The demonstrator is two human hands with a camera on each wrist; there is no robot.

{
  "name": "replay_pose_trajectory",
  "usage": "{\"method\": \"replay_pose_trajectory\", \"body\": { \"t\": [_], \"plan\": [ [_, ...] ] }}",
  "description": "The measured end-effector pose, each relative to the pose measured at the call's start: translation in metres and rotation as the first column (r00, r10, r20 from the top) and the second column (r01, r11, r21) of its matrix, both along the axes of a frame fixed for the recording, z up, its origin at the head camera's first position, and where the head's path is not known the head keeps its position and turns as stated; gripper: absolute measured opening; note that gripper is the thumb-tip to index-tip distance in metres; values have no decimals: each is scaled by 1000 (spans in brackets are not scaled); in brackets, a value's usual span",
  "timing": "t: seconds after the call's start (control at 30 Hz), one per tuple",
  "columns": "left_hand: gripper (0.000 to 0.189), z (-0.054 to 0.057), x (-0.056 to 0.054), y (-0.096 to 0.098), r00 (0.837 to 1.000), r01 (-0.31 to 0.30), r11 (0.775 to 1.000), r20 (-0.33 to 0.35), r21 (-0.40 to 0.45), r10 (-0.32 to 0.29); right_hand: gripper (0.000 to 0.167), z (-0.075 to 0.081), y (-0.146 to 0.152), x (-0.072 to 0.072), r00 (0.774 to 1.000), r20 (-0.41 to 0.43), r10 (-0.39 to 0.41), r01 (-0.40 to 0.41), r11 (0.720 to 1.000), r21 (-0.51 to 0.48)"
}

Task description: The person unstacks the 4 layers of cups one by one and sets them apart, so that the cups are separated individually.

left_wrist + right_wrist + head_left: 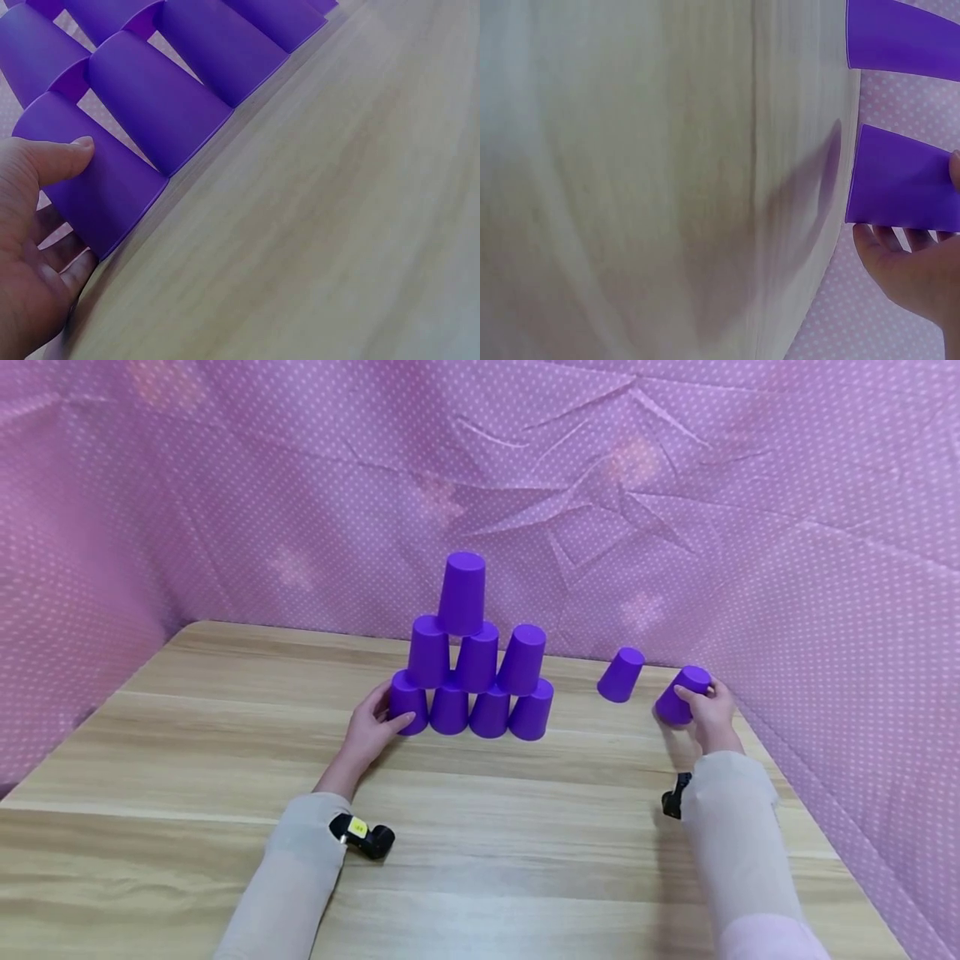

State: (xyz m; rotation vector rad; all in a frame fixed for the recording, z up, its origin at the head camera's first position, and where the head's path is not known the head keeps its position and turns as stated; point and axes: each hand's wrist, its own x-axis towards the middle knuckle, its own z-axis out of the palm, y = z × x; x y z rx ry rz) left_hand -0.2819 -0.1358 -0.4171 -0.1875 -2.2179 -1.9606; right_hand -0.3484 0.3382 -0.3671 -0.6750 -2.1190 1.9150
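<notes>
Upside-down purple cups form a pyramid: several in the bottom row, three in the middle row (477,658) and a single top cup (462,595). My left hand (369,724) holds the leftmost bottom cup (101,176), its thumb across the front and its other fingers round the far side. Off to the right, my right hand (711,710) grips a separate purple cup (681,695) between thumb and fingers. Whether that cup's rim touches the table cannot be told. Another upside-down cup (622,675) stands between it and the pyramid, touched by neither hand.
Everything stands on a wood-grain table (495,835). Pink dotted cloth (570,502) hangs behind and at both sides, close to the table's back and right edges. A small black camera (367,837) sits on the left wrist, another (675,795) on the right.
</notes>
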Motion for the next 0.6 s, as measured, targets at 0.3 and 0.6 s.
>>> {"method": "replay_pose_trajectory", "body": {
  "t": [0.3, 0.6],
  "plan": [
    [61, -7, -2, -2, 1000, -12, 1000, -19, -5, 12, 76, -30, 17, -21, 998, -59, -8, -1, 989, -146],
    [61, -16, -5, -2, 1000, -18, 999, -25, -38, 17, 68, -19, 0, -8, 997, -46, -69, 57, 973, -224]
  ]
}}
